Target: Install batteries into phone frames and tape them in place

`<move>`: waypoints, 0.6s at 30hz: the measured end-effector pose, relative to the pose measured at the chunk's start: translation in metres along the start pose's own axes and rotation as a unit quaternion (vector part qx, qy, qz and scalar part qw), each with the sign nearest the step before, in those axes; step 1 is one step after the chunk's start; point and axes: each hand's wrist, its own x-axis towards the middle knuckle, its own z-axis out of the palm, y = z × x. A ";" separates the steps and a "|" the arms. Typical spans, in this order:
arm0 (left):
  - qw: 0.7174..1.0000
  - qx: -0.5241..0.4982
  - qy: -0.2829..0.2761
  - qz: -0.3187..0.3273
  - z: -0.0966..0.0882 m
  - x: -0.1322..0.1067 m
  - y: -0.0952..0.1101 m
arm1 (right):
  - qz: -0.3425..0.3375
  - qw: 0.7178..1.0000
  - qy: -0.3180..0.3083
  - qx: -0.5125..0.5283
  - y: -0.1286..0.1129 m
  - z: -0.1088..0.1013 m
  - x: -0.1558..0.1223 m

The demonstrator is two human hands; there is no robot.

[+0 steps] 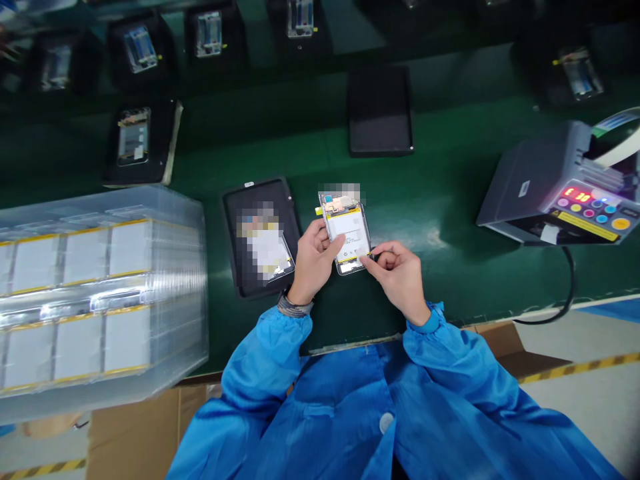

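An open phone body [346, 230] with a white battery in it is held above the green belt [440, 220]. My left hand [313, 260] grips its left edge, thumb lying on the battery. My right hand [397, 267] is closed in a pinch at the phone's lower right corner, by a yellow strip. Just to the left lies a black tray [260, 237] holding another phone body.
A stack of clear trays [100, 293] filled with white batteries stands at the left. A grey tape dispenser [560, 187] with lit buttons sits at the right, its cable running off the front edge. An empty black tray [380, 110] and several trays with phones lie further back.
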 end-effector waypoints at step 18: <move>0.999 0.014 -0.046 0.018 -0.003 -0.004 0.016 | 0.071 0.971 -0.222 0.053 -0.023 -0.010 0.031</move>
